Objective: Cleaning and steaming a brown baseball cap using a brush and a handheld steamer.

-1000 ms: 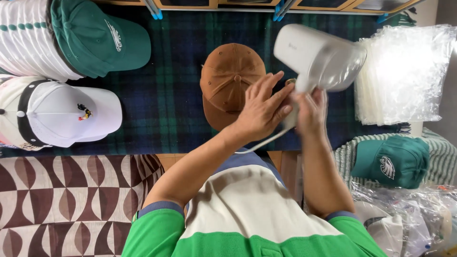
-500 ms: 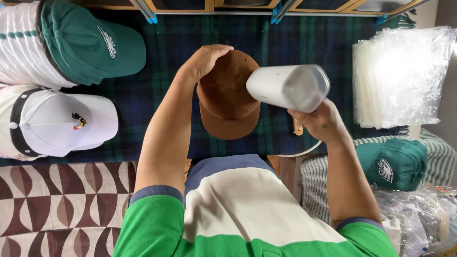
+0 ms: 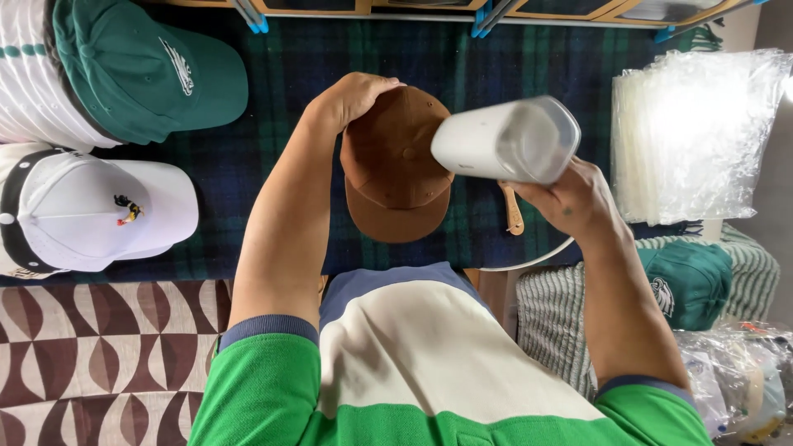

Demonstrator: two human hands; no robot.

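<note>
A brown cap [image 3: 395, 173] lies on the dark plaid cloth [image 3: 537, 58], its brim toward me. My left hand [image 3: 351, 97] rests curled over the cap's far left edge, gripping its crown. My right hand [image 3: 570, 201] grips the handle of a white handheld steamer [image 3: 505, 142], whose body hovers over the cap's right side. A tan strap [image 3: 511, 206] sticks out beside the cap, and a white cord [image 3: 529, 263] curves below it.
A green cap [image 3: 144, 70] and a white cap [image 3: 99, 216] lie at the left on stacked caps. A stack of clear plastic bags [image 3: 694, 132] sits at the right. Another green cap [image 3: 690, 285] rests on striped fabric at lower right. Patterned brown fabric [image 3: 99, 355] is at lower left.
My left hand moved from the steamer to the far edge of the brown cap. The steamer tilted and came down over the cap's right side.
</note>
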